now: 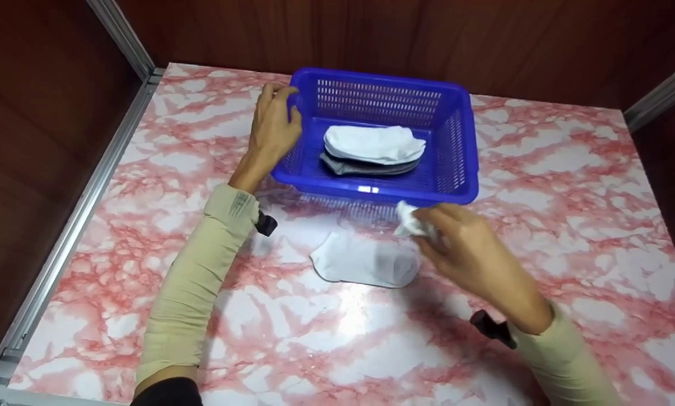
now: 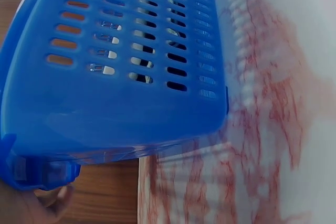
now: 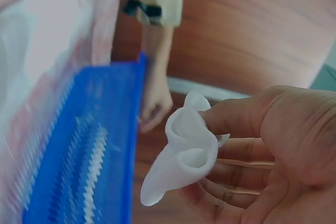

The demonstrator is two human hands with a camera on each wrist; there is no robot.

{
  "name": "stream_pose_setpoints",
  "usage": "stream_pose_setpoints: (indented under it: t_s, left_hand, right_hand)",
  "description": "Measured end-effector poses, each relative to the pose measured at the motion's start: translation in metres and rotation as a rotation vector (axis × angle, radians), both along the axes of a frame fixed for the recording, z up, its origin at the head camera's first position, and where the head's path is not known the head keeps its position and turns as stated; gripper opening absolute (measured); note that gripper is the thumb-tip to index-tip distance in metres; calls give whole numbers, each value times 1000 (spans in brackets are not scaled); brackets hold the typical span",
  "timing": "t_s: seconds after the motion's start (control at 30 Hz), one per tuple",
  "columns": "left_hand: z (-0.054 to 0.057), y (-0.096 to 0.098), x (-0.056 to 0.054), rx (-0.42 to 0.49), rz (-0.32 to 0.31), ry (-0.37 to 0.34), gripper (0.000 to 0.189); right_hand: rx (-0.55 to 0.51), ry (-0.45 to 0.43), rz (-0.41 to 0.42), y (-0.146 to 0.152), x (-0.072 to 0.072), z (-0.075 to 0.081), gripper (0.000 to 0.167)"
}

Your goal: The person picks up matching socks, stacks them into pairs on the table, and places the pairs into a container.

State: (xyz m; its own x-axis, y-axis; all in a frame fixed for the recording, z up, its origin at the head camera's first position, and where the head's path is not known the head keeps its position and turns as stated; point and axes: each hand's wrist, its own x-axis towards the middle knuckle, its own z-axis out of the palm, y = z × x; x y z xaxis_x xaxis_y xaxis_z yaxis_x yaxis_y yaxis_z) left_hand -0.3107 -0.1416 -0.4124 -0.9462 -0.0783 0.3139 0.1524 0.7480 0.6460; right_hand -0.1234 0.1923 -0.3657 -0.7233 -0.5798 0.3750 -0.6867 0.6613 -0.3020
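My left hand (image 1: 274, 121) grips the left rim of a blue plastic basket (image 1: 382, 194), near its back corner. In the left wrist view, the curled fingers (image 2: 60, 201) show below the basket's corner. A crumpled white sock (image 3: 184, 148) is pinched between the thumb and fingers of my right hand (image 1: 464, 242), just in front of the basket's near rim. Below it, a pale sock (image 1: 365, 260) lies flat on the table, its toe end toward the right hand. Inside the basket, a white sock (image 1: 371, 142) rests on top of grey ones (image 1: 379, 168).
The table (image 1: 546, 248) has a red and white marbled top. Brown wooden panels (image 1: 382, 34) stand behind it and at both sides, with metal rails (image 1: 89, 197) along the edges. The basket stands close to the back panel.
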Motion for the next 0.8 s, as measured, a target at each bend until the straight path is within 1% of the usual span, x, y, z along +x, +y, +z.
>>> stream_pose_setpoints:
  t_s: [0.13,0.23,0.3,0.37,0.47,0.5,0.57,0.63,0.7,0.73,0.77,0.8]
  left_hand:
    - [1,-1,1,7,6,26,37]
    - [1,-2,3,9,3,25,35]
    - [2,-2,5,6,-1,41,34]
    - [3,-3,8,12,-16,80,33]
    - [8,0,18,24,-52,155,30]
    - [11,2,23,32,-69,185,29]
    - [17,10,40,67,-134,232,27]
    - [22,19,59,98,-207,265,25]
    - [25,27,82,132,-298,279,24]
    - [25,30,93,152,-351,261,23]
    - [24,33,103,160,-390,238,23]
    - [23,35,113,162,-430,196,23]
  right_hand:
    - [67,-47,72,-19,4,-16,34]
    - [118,-73,134,-33,7,-34,35]
    - [149,-84,166,-42,8,-47,33]
    - [176,-99,180,-48,8,-59,30]
    - [202,-122,165,-54,7,-73,26]
    - [207,-131,157,-55,7,-76,25]
    - [220,-140,136,-55,7,-80,25]
    - [230,-136,125,-54,7,-81,26]
    - [237,-119,126,-53,8,-79,30]
    - [237,-106,129,-52,9,-78,33]
    - [235,-95,131,-51,10,-76,37]
    - [233,-85,133,-50,11,-75,40]
